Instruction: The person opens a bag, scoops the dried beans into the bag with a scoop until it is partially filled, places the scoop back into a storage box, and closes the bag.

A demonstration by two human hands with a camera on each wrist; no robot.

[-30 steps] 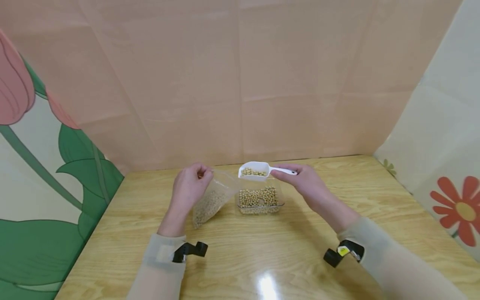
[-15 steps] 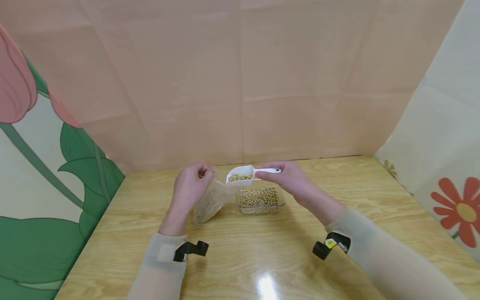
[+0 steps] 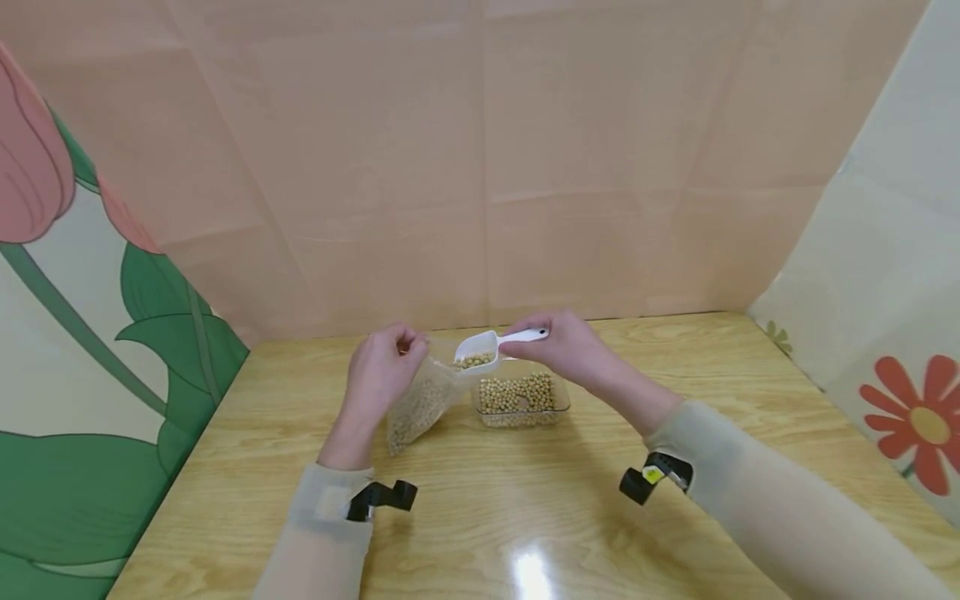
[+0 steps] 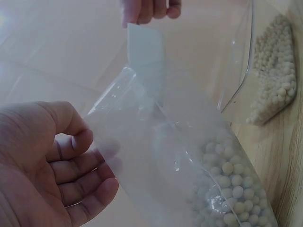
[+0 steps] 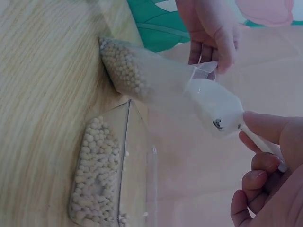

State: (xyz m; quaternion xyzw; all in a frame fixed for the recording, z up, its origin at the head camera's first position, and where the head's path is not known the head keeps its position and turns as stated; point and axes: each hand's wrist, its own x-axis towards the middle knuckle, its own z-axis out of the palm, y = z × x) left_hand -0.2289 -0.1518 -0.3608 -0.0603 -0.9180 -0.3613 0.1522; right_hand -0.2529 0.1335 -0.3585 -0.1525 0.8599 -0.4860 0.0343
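My left hand (image 3: pixel 384 367) pinches the top edge of a clear plastic bag (image 3: pixel 425 408), which leans with its lower part full of soybeans (image 4: pixel 236 189). In my right hand (image 3: pixel 566 346) is the handle of a white scoop (image 3: pixel 480 346), with soybeans lying in its bowl. The scoop tilts down toward the left, its front end at the bag's mouth; in the right wrist view the bag's film overlaps the tip. Just right of the bag stands a clear plastic box (image 5: pixel 127 137), holding a layer of soybeans, below the scoop.
All of this is on a wood-grain table (image 3: pixel 480 500). Behind it hangs a plain pinkish cloth (image 3: pixel 480 167). Printed flower panels stand at the left and right sides. Each wrist carries a black camera mount, the right one (image 3: pixel 652 477) over the table.
My right hand has carried the loaded scoop left, from above the box to the bag's mouth, and tipped its front end downward. My left hand and the bag stay nearly still.
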